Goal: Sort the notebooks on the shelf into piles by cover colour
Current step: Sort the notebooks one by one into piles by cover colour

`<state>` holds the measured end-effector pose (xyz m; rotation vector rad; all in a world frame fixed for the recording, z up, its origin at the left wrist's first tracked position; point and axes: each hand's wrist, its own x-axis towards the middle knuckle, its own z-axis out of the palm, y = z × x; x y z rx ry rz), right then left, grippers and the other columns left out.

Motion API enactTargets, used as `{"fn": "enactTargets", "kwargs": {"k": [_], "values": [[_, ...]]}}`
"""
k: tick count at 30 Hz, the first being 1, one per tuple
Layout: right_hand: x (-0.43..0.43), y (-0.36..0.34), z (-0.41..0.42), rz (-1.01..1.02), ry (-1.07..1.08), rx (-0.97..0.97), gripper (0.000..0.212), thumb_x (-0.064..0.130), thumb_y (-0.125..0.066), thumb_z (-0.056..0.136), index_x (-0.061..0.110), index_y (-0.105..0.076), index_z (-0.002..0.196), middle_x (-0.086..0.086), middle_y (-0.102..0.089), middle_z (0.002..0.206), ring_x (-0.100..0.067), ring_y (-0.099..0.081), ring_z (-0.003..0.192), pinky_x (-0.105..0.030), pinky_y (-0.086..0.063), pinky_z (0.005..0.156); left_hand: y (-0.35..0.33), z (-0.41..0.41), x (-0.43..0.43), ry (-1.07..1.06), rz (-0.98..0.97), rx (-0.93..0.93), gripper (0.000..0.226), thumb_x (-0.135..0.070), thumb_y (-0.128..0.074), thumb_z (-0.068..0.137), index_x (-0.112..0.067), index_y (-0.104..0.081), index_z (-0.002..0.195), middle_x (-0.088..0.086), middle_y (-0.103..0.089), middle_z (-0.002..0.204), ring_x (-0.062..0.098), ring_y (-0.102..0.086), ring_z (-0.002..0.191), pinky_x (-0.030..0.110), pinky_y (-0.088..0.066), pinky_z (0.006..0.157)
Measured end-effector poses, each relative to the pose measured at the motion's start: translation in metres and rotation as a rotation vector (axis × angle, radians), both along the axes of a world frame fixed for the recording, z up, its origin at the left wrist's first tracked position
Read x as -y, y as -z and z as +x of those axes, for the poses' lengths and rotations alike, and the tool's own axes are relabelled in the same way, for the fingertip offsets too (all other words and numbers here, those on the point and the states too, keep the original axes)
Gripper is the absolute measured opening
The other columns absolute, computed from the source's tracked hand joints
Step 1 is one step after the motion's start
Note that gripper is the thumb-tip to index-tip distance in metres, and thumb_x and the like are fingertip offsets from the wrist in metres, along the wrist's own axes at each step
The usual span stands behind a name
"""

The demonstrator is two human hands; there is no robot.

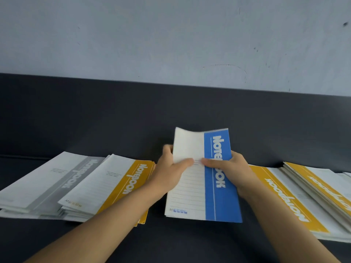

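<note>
A blue-and-white notebook [214, 198] is held in the middle over the dark shelf [114, 130], its far end tilted up. My left hand [171, 168] grips its left edge with the thumb on the cover. My right hand [231, 168] grips its right edge, thumb on top, so both thumbs nearly meet. To the left lies a yellow pile [114, 185] overlapping a grey pile [57, 179]. On the right is a spread of several yellow-covered notebooks [296, 200].
A pale wall [171, 35] rises behind the shelf's dark back panel. Bare dark surface shows in front of the piles and between my forearms. The right-hand notebooks run out of view at the frame's edge.
</note>
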<state>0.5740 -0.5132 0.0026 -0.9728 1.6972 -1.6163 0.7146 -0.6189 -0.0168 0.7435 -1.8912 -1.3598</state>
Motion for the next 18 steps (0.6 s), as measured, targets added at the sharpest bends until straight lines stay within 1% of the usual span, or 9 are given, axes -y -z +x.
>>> {"fn": "enactTargets", "kwargs": {"k": [2,4,6,8,10,13,15,16,18], "values": [[0.001,0.003,-0.006,0.153,0.042,-0.071,0.026,0.014,-0.082,0.073,0.011,-0.062,0.09,-0.007,-0.074,0.082,-0.023,-0.072,0.068,-0.03,-0.055,0.054,0.002,-0.002,0.0,0.012,0.061,0.184,0.043,-0.028,-0.07,0.088,-0.016,-0.044,0.12,0.001,-0.064,0.113,0.013,-0.066,0.094,0.031,-0.058,0.076],[0.003,0.01,-0.014,0.283,0.108,-0.189,0.03,0.014,-0.084,0.07,0.011,-0.06,0.088,-0.008,-0.072,0.086,-0.021,-0.069,0.071,-0.029,-0.051,0.055,0.006,-0.003,0.001,0.005,-0.124,0.435,0.054,-0.032,-0.073,0.084,-0.017,-0.046,0.128,-0.001,-0.055,0.127,0.013,-0.06,0.105,0.028,-0.054,0.083],[0.007,0.02,-0.022,0.435,0.185,-0.325,0.047,0.02,-0.087,0.065,0.008,-0.056,0.097,-0.008,-0.068,0.095,-0.023,-0.066,0.081,-0.031,-0.051,0.061,0.004,0.001,0.003,-0.036,-0.354,0.627,0.07,-0.037,-0.075,0.08,-0.017,-0.042,0.138,-0.001,-0.039,0.139,0.016,-0.051,0.116,0.026,-0.048,0.087],[0.009,0.027,-0.027,0.58,0.229,-0.428,0.066,0.031,-0.089,0.061,0.005,-0.052,0.11,-0.008,-0.065,0.102,-0.023,-0.064,0.088,-0.033,-0.052,0.067,-0.006,0.009,0.01,-0.054,-0.447,0.681,0.071,-0.043,-0.073,0.08,-0.019,-0.044,0.139,-0.001,-0.039,0.141,0.017,-0.048,0.122,0.028,-0.046,0.093],[0.007,0.026,-0.026,0.7,0.257,-0.524,0.08,0.042,-0.086,0.061,0.004,-0.047,0.119,-0.008,-0.061,0.11,-0.019,-0.061,0.09,-0.031,-0.049,0.066,-0.02,0.022,0.018,-0.033,-0.399,0.721,0.063,-0.048,-0.072,0.08,-0.02,-0.052,0.133,-0.002,-0.05,0.134,0.016,-0.051,0.12,0.03,-0.045,0.095],[0.002,0.021,-0.02,0.824,0.29,-0.803,0.085,0.057,-0.075,0.069,0.009,-0.04,0.129,-0.01,-0.047,0.13,-0.023,-0.052,0.11,-0.032,-0.047,0.078,-0.038,0.047,0.035,-0.089,-0.41,0.842,0.058,-0.055,-0.069,0.079,-0.02,-0.056,0.124,-0.001,-0.057,0.122,0.017,-0.055,0.109,0.031,-0.048,0.091],[0.003,0.021,-0.017,0.73,0.292,-0.952,0.08,0.056,-0.069,0.076,0.014,-0.04,0.137,-0.009,-0.039,0.141,-0.026,-0.044,0.124,-0.037,-0.045,0.096,-0.044,0.066,0.051,-0.168,-0.46,0.936,0.068,-0.057,-0.067,0.079,-0.017,-0.053,0.132,0.0,-0.057,0.129,0.02,-0.056,0.114,0.035,-0.05,0.092],[0.006,0.021,-0.013,0.607,0.262,-0.925,0.074,0.049,-0.068,0.08,0.016,-0.04,0.139,-0.007,-0.039,0.144,-0.025,-0.043,0.127,-0.037,-0.043,0.1,-0.045,0.077,0.06,-0.205,-0.478,0.983,0.07,-0.058,-0.066,0.079,-0.017,-0.052,0.133,0.001,-0.057,0.13,0.021,-0.056,0.114,0.036,-0.05,0.091],[0.014,0.015,0.007,0.337,0.178,-0.627,0.062,0.039,-0.069,0.083,0.017,-0.046,0.136,-0.004,-0.048,0.138,-0.023,-0.05,0.122,-0.036,-0.044,0.098,-0.046,0.1,0.079,-0.267,-0.476,1.067,0.067,-0.06,-0.065,0.078,-0.017,-0.053,0.128,0.0,-0.059,0.126,0.021,-0.057,0.111,0.034,-0.05,0.086]]}}
